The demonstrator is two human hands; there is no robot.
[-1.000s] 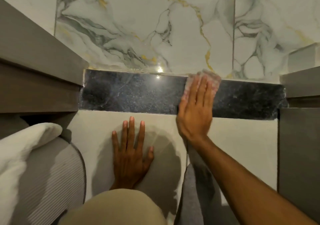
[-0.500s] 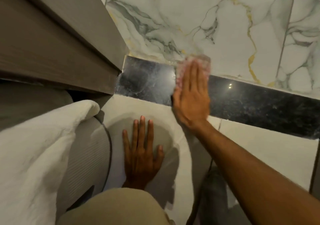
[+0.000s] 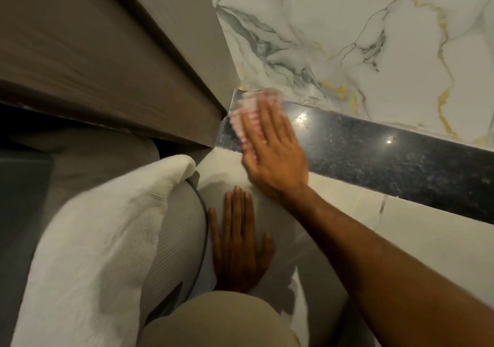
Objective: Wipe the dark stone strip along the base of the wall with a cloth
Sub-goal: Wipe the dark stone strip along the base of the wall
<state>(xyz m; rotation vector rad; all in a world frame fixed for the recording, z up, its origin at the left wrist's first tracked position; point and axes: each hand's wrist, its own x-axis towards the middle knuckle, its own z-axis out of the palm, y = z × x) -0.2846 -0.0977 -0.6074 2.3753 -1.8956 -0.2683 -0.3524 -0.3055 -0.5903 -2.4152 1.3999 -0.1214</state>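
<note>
The right hand (image 3: 272, 148) lies flat, fingers extended and close together, pressing a pink-and-white cloth (image 3: 250, 114) against the dark stone strip (image 3: 387, 159). The cloth sits at the strip's left end, just beside the corner where the strip meets the grey-brown wooden panel (image 3: 112, 60); part of the cloth shows above and to the left of the fingertips, and the rest is hidden under the palm. The cloth and fingers are blurred. The strip is polished, speckled black, and runs from that corner toward the lower right, between the white marble wall tile (image 3: 361, 33) with grey and gold veining above it and the pale floor tile (image 3: 417, 229) in front of it. Two small light reflections show on the strip to the right of the hand. The left hand (image 3: 240, 245) rests palm down on the floor tile, fingers straight and slightly spread, thumb out to the right, holding nothing. It lies near the right wrist without touching it. To the left of the left hand sits a ribbed grey mat (image 3: 176, 234) with a dark edge, partly covered by a white towel (image 3: 88, 245). A beige-clad knee (image 3: 213, 322) fills the bottom centre.
</note>
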